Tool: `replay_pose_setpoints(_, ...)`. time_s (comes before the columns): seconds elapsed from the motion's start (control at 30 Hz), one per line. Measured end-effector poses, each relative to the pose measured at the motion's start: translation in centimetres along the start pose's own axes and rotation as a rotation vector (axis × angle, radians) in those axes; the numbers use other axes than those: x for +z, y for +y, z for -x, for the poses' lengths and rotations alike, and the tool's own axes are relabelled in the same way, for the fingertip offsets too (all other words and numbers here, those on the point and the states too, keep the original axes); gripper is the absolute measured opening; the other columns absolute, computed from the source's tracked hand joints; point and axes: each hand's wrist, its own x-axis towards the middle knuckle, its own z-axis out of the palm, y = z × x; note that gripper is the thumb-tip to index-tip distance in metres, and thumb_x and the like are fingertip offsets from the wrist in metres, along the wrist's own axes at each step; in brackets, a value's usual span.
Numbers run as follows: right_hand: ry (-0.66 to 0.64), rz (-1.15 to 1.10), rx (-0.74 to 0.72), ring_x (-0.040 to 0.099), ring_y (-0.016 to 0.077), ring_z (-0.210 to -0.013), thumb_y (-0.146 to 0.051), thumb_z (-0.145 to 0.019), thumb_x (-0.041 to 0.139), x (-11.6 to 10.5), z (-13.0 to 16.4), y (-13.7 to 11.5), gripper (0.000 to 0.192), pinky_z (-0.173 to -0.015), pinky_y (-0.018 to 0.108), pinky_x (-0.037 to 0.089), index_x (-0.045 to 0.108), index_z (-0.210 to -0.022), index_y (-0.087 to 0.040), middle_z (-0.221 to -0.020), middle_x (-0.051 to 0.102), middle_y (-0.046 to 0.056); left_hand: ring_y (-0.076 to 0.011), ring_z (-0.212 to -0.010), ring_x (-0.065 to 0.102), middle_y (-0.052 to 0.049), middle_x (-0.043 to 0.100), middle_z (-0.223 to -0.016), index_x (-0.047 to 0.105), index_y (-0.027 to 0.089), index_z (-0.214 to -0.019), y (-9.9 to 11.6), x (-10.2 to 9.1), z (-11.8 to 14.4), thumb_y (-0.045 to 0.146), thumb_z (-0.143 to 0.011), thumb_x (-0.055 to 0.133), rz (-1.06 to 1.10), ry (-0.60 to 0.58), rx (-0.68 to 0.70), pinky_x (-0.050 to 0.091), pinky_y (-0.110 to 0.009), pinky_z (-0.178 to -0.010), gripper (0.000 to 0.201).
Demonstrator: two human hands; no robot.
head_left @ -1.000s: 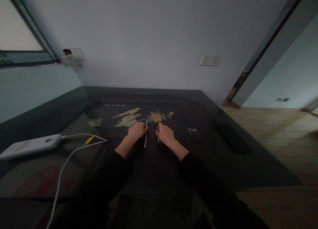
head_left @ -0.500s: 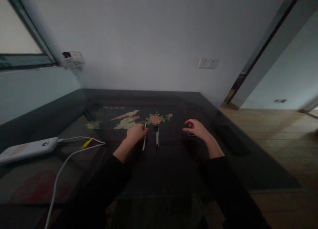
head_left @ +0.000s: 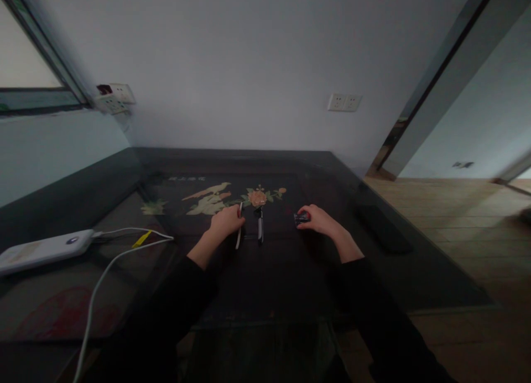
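My left hand (head_left: 225, 221) rests on the dark glass table (head_left: 265, 283), fingers curled on a thin white strip (head_left: 239, 233) that stands on its edge. Just to its right lies a short dark-and-silver piece (head_left: 260, 230), untouched. My right hand (head_left: 318, 219) is further right, closed on a small shiny dark object (head_left: 302, 218) and holding it just above the tabletop. Both arms wear black sleeves.
A white power bank (head_left: 41, 249) with white cables (head_left: 120, 250) and a yellow tag lies at the left. A flat black device (head_left: 382, 229) lies at the right, near the table edge. Bird and flower artwork (head_left: 226, 197) shows under the glass. Wall sockets are behind.
My right hand left the dark-and-silver piece beside the white strip, moved right to the small shiny object and closed on it. My left hand stayed on the strip.
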Motion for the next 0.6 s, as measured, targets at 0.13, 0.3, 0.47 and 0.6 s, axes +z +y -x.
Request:
replay_pose_setpoints(0.13,0.021,-0.005,-0.097,0.059,0.0189,-0.086,-0.028,-0.074,0.078,1.8,-0.1,-2.8,0.041,-0.080,0.031,0.044,0.065,-0.111,-0.016,-0.100,0.059,0.009,-0.0304,-0.095,0.066,-0.011,0.070,-0.101,0.059,0.021,-0.092,-0.1,0.1,0.0,0.032,-0.077,0.049,0.001,-0.014,-0.003,0.050,-0.038,-0.073,0.021)
replay_pose_setpoints(0.3,0.054,-0.034,-0.153,0.060,0.0201,-0.092,-0.033,-0.080,0.073,3.3,-0.2,-4.7,0.039,-0.080,0.031,0.045,0.063,-0.115,-0.018,-0.104,0.057,0.008,-0.0294,-0.094,0.066,-0.010,0.070,-0.101,0.060,0.021,-0.093,-0.1,0.1,-0.1,0.032,-0.076,0.051,0.003,-0.026,0.005,0.050,-0.037,-0.073,0.022)
replay_pose_setpoints(0.47,0.043,-0.094,-0.179,0.057,0.0189,-0.087,-0.031,-0.078,0.075,3.7,-0.8,-4.0,0.047,-0.080,0.031,0.045,0.062,-0.120,-0.015,-0.103,0.055,0.008,-0.0289,-0.093,0.066,-0.009,0.070,-0.098,0.060,0.022,-0.091,-0.2,0.3,-0.5,0.032,-0.076,0.051,-0.008,-0.033,0.031,0.050,-0.036,-0.072,0.020)
replay_pose_setpoints(0.6,0.028,-0.153,-0.182,0.054,0.0169,-0.081,-0.024,-0.075,0.077,3.8,-1.3,-3.0,0.047,-0.077,0.031,0.044,0.063,-0.118,-0.014,-0.095,0.053,0.006,-0.0277,-0.093,0.066,-0.010,0.070,-0.098,0.061,0.022,-0.092,-0.3,0.5,-0.6,0.031,-0.075,0.054,-0.008,-0.040,0.046,0.049,-0.035,-0.074,0.020)
